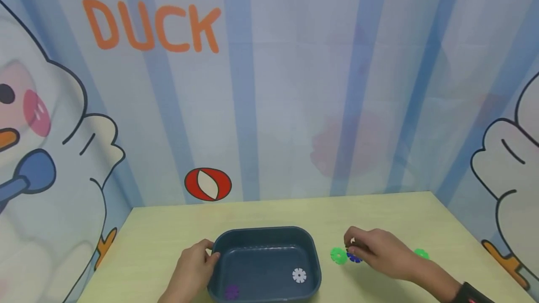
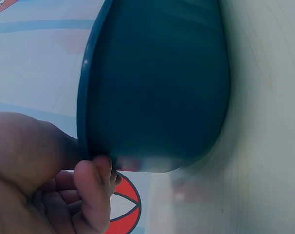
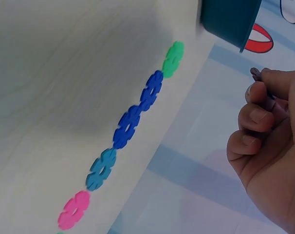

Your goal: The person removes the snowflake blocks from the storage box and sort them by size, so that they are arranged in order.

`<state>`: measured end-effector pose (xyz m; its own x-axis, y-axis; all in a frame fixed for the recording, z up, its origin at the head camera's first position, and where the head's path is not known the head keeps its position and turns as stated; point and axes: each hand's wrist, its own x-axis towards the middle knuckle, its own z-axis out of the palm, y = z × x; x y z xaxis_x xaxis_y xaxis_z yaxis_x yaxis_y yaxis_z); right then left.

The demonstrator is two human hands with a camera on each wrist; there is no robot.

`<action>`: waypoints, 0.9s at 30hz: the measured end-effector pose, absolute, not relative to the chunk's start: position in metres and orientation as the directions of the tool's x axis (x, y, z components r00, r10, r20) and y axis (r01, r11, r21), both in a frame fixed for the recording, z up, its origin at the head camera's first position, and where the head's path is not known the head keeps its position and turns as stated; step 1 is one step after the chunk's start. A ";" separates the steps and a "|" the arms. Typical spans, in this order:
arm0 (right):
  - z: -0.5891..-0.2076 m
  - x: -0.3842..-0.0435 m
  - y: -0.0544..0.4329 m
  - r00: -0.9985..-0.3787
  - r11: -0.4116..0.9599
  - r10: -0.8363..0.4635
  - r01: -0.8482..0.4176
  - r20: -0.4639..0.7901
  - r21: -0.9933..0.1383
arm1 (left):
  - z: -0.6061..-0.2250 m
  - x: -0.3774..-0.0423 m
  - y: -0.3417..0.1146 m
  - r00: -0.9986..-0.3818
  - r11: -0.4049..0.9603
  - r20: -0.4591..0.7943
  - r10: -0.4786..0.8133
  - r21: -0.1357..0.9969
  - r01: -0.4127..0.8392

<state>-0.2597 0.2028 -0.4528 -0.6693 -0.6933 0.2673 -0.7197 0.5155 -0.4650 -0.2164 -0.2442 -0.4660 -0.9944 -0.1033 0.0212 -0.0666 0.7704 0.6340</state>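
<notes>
My left hand (image 1: 191, 268) grips the left rim of a dark blue plastic basin (image 1: 265, 240), thumb and fingers on either side of it in the left wrist view. Inside the basin lie a white snowflake disc (image 1: 299, 275) and a purple snowflake disc (image 1: 232, 292). Right of the basin, my right hand (image 1: 385, 254) is raised over the table. Its thumb and forefinger pinch a small dark snowflake disc (image 3: 256, 74), mostly hidden by the fingers. Below that hand a green disc (image 1: 338, 256) and a blue disc (image 1: 354, 257) lie on the table.
A row of notched discs runs along the table (image 3: 89, 97): green (image 3: 173, 59), two dark blue (image 3: 126, 127), light blue (image 3: 101, 169) and pink (image 3: 74, 210). Another green disc (image 1: 421, 253) shows behind the right wrist. A printed curtain (image 1: 290, 83) hangs behind the table.
</notes>
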 end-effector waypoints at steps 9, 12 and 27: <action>-0.456 -0.261 0.224 -0.732 0.573 -0.644 -0.655 0.224 -0.492 | -0.465 -0.216 -0.245 -0.994 0.770 0.016 -0.109 0.634 -0.075; -0.454 -0.262 0.230 -0.757 0.596 -0.626 -0.620 0.189 -0.510 | -0.465 -0.217 -0.245 -0.993 0.773 0.008 -0.115 0.628 -0.085; -0.455 -0.266 0.260 -0.814 0.672 -0.562 -0.553 0.148 -0.492 | -0.467 -0.216 -0.244 -0.994 0.767 0.023 -0.105 0.638 -0.067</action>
